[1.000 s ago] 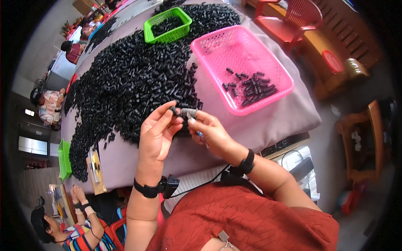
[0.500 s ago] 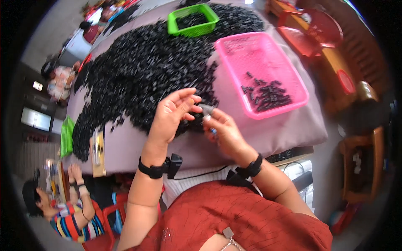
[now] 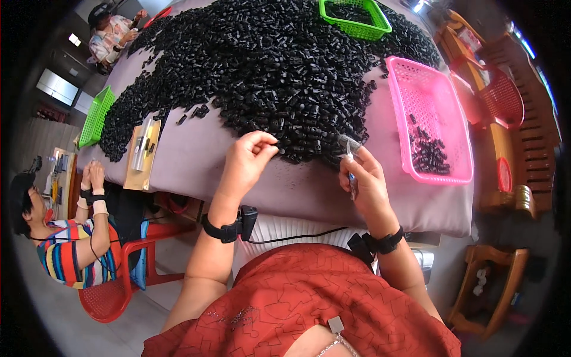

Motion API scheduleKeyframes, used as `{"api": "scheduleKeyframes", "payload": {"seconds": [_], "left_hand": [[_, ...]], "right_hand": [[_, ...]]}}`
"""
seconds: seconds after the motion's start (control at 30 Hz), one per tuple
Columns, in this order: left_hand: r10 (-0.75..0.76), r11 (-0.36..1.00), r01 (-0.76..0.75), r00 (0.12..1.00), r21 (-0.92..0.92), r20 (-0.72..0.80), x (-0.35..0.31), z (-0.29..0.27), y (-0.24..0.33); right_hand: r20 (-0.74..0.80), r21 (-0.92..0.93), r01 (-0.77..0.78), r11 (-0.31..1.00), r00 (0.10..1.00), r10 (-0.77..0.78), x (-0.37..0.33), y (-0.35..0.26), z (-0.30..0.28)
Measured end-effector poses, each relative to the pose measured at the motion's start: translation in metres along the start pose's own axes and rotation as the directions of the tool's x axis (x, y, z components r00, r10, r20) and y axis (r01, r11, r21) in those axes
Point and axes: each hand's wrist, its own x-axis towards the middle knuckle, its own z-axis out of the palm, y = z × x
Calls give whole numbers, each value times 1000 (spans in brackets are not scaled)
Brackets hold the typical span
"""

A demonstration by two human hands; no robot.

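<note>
My left hand (image 3: pixel 247 163) is closed in a pinch at the near edge of a wide pile of small black cylindrical parts (image 3: pixel 279 83). Whatever sits between its fingertips, if anything, is too small to make out. To its right, my right hand (image 3: pixel 370 181) is closed around a small knife-like tool (image 3: pixel 352 178) with a blue part and a narrow, pale tip pointing away from me. Grey material covers a fingertip of that hand, close to the tip. A gap separates the two hands, both just above the pile's near edge.
A pink basket (image 3: pixel 406 160) on the right holds some black parts. One green basket (image 3: pixel 357 28) stands on the pile, another (image 3: pixel 95 116) at the table's left edge beside a wooden board (image 3: pixel 141 163). Co-workers sit at left (image 3: pixel 77 244) and far left (image 3: pixel 110 35).
My hands were close together at the grey-covered fingertip; now they are apart, the left hand pinched and the right still holding the tool. The view has shifted, so the baskets appear farther right.
</note>
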Motion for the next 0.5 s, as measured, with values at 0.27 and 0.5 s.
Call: {"api": "scheduleKeyframes", "payload": {"seconds": [0.27, 0.5], "left_hand": [[201, 936, -190, 979, 295, -9, 1, 5, -1], [266, 941, -247, 962, 231, -56, 0, 6, 2]], "right_hand": [[-10, -91, -9, 996, 1000, 8, 4, -2, 7], [-4, -150, 13, 989, 1000, -13, 2, -4, 10]]}}
